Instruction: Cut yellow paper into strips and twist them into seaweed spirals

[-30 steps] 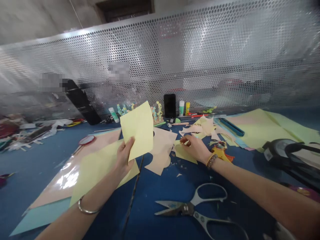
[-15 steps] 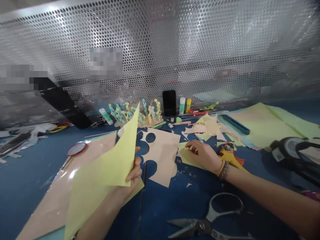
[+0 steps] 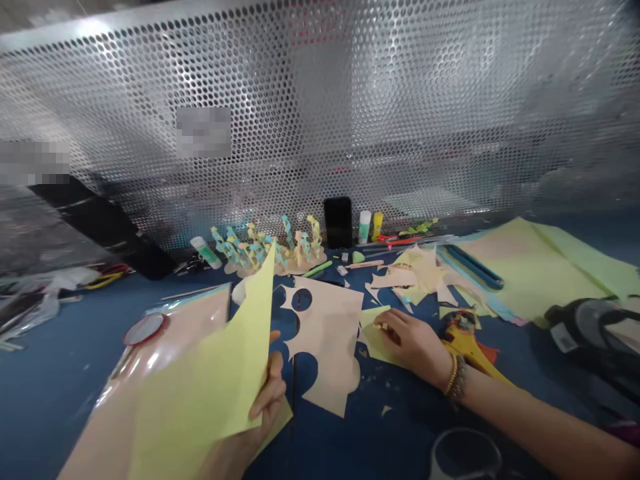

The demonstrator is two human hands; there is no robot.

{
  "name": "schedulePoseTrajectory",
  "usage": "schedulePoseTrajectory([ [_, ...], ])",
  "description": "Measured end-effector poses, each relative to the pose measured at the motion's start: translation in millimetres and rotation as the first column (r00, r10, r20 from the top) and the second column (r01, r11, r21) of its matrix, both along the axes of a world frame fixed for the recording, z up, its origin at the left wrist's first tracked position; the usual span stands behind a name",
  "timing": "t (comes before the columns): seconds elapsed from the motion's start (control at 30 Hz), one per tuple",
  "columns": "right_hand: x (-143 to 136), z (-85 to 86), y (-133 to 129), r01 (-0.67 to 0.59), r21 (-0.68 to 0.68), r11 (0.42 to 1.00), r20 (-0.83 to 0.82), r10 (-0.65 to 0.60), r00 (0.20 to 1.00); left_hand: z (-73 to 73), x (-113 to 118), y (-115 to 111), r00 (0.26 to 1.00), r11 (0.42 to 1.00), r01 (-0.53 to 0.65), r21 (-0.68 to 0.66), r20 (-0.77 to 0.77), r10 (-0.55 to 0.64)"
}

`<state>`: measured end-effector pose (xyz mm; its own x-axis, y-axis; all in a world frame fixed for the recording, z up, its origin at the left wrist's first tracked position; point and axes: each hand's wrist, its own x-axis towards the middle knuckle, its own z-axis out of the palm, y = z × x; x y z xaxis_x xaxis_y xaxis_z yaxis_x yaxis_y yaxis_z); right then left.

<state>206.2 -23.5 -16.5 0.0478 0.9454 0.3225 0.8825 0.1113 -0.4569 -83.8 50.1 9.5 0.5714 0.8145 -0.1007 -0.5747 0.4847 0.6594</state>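
Note:
My left hand is closed on a large yellow paper sheet, which stands up and hides part of the wrist. At the centre right, my right hand has its fingers pinched over a small yellow paper piece lying on the table; something tiny and pale shows at the fingertips, too small to name. Between the hands lies a pale pink sheet with round cut-outs. Behind it stand small twisted blue and yellow paper shapes on a pale base.
A phone leans upright against the perforated metal panel, beside two glue sticks. Paper scraps and a yellow tool lie near my right hand. Scissors are at the bottom edge; a round mirror is left.
The view has tilted up, so the table things sit lower and the scissors are mostly out of frame. My right hand now shows a tiny pale bit at its fingertips.

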Motion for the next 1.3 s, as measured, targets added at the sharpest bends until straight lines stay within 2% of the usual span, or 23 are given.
schedulePoseTrajectory([
  [0.17, 2, -2.0, 0, -0.025, 0.004, 1.0, 0.049, 0.024, 0.998, -6.7, -3, 5, 0.998, 0.998, 0.041, 0.045, 0.042, -0.043],
  [0.27, 3, -2.4, -1, -0.033, 0.009, 0.999, 0.079, 0.032, 0.996, -7.8, -3, 5, 0.997, 0.998, 0.024, 0.064, 0.072, -0.029],
  [0.4, 2, -0.9, -1, -0.039, 0.008, 0.999, 0.132, 0.037, 0.991, -6.1, -2, 4, 0.997, 0.999, 0.022, 0.027, 0.074, -0.024],
  [0.5, 1, 4.6, -1, -0.067, 0.002, 0.998, 0.184, 0.065, 0.981, -4.7, -1, 3, 0.996, 0.999, 0.027, 0.016, 0.082, -0.029],
  [0.63, -7, 21.3, -6, -0.108, 0.005, 0.994, 0.25, 0.103, 0.963, -0.7, 4, -1, 0.998, 1.0, 0.005, -0.009, 0.067, -0.004],
  [0.7, -15, 30.4, -11, -0.175, -0.008, 0.985, 0.275, 0.17, 0.946, 1.1, 7, -4, 0.998, 0.999, -0.014, -0.029, 0.067, 0.015],
  [0.77, -25, 36.7, -15, -0.286, -0.075, 0.955, 0.276, 0.295, 0.915, 1.3, 9, -5, 0.997, 0.999, -0.022, -0.038, 0.071, 0.024],
  [0.83, -34, 38.6, -19, -0.339, -0.146, 0.929, 0.248, 0.366, 0.897, 0.0, 10, -7, 0.997, 0.999, -0.016, -0.036, 0.08, 0.018],
  [1.03, -47, 30.4, -22, -0.236, -0.153, 0.96, 0.208, 0.265, 0.942, -4.3, 13, -7, 0.996, 0.999, 0.036, -0.019, 0.079, -0.035],
  [1.3, -47, 20.6, -20, -0.2, -0.1, 0.975, 0.181, 0.215, 0.96, -7.8, 12, -6, 0.993, 0.998, 0.051, -0.033, 0.106, -0.047],
])
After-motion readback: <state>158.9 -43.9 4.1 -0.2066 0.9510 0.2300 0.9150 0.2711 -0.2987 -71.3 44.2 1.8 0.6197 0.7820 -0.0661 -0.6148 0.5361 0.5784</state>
